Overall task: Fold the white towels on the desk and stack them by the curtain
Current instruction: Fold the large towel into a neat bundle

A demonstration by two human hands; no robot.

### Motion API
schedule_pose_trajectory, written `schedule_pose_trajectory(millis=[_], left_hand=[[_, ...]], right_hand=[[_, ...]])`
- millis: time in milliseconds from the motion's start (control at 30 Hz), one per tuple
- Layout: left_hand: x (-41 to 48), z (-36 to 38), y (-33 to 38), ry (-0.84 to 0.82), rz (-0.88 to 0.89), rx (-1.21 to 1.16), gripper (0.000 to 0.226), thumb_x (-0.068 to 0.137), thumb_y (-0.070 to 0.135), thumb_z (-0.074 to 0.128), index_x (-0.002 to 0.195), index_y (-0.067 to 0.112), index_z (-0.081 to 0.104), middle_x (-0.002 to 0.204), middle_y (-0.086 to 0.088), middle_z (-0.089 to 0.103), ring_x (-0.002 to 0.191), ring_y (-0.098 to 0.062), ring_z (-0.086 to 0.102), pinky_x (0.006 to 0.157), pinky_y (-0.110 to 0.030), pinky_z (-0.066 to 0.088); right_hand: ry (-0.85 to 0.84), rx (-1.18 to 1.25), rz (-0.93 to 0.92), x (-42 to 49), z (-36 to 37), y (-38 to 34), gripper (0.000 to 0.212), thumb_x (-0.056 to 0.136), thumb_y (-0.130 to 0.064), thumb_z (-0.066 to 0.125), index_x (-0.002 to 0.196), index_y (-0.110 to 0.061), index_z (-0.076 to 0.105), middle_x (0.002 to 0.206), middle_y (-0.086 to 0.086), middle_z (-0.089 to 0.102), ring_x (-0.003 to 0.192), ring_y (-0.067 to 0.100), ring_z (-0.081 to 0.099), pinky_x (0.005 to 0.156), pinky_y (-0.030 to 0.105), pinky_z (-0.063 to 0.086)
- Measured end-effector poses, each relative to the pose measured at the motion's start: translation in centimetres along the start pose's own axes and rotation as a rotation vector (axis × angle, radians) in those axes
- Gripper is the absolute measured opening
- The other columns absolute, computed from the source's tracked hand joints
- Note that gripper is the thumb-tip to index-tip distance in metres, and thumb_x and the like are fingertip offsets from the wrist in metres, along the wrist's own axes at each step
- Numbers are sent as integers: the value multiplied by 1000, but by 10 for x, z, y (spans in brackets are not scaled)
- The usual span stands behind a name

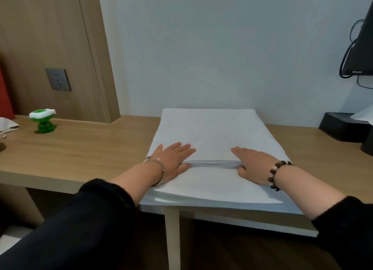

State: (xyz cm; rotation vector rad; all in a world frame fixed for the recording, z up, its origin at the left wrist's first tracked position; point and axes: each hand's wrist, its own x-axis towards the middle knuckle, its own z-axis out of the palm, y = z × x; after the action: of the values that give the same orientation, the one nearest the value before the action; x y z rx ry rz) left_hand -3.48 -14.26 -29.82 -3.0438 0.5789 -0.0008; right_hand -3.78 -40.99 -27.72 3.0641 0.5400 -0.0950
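1. A black box [339, 126] stands far out to the right of the right hand [252, 164], against the wall. A white sheet [363, 115] shows at its top edge; what else it holds cannot be seen.
2. The white towel [212, 132] lies on the wooden surface [90, 148], directly under both hands. It reaches from the wall behind them to the near edge, which it slightly overhangs.
3. The far part of the towel is folded over the near part, and the fold's edge runs straight between the two hands.
4. The left hand [173, 160] lies flat with straight fingers pressing on the upper layer and its thumb on the lower layer. The right hand mirrors it, so both are flat and unclenched, and the edge meets each between thumb and fingers.
5. A silver bangle [157, 168] circles the left wrist and a beaded bracelet [276, 172] the right; both sleeves are black.
6. Well to the left of the left hand stands a green-and-white object [42, 120], with a beige cloth [8, 126] further left.
7. Above these, a grey socket [58, 79] sits in a wood panel.
8. High right of the right hand hangs a dark screen [361, 47] with cables.
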Motion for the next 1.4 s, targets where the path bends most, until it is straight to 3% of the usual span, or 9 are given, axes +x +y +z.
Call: schedule_pose_trajectory(millis=[200,367,533,667,867,967,1167,1300,1400], left_hand=[[36,-4,-12,-7,-27,4,52,101,41,26,150,36,7,158,15,1,145,-9,2,117,-46,5],[35,-3,-21,128,-120,-62,53,95,18,36,146,32,26,151,8,30,139,-14,25,114,-42,20],[30,-22,-18,361,-181,-73,59,88,-2,38,137,30,43,140,7,45,130,-15,39,105,-45,30],[25,-43,-11,594,-167,-136,66,80,-13,36,131,25,52,139,4,49,128,-18,43,105,-45,28],[3,-67,-4,691,-170,-105,67,75,-16,41,127,23,55,128,2,54,119,-21,48,104,-49,29],[-14,-66,-5,702,-129,-67,64,77,-16,43,127,20,55,130,1,54,122,-20,47,107,-49,27],[-54,-33,-5,620,-12,58,66,79,-20,39,131,17,53,144,-5,45,138,-23,34,112,-52,20],[-72,0,-6,305,-14,142,68,88,-8,38,144,28,30,153,4,27,142,-14,21,113,-41,18],[-75,10,-6,246,-40,149,71,90,-5,39,149,30,16,158,6,15,145,-14,13,115,-41,12]], right_hand=[[-5,78,53,40,-1,10,61,95,-21,42,150,-20,16,153,2,29,135,23,36,110,33,30],[78,125,137,50,1,8,72,84,-1,52,147,-22,26,144,5,41,128,25,44,103,31,37],[337,-138,215,38,-4,0,28,85,-4,44,107,-19,54,105,3,63,91,24,58,74,29,37],[589,-153,231,30,-29,0,30,87,2,40,109,-13,55,105,8,61,94,29,59,69,28,32],[787,-185,211,7,-65,-8,24,81,6,46,97,-8,58,95,12,63,85,32,57,72,33,31],[768,-222,174,-8,-63,-15,26,79,6,44,96,-9,57,94,10,63,83,31,57,89,37,35],[690,-267,91,-46,-31,-26,40,79,6,39,111,-13,55,107,4,62,102,25,57,110,40,19],[381,-261,-57,-63,1,-25,51,84,8,37,127,-19,45,126,1,54,120,20,48,113,37,17],[260,-252,-73,-70,14,-18,61,87,8,36,140,-22,33,142,2,41,133,20,36,114,38,17]])
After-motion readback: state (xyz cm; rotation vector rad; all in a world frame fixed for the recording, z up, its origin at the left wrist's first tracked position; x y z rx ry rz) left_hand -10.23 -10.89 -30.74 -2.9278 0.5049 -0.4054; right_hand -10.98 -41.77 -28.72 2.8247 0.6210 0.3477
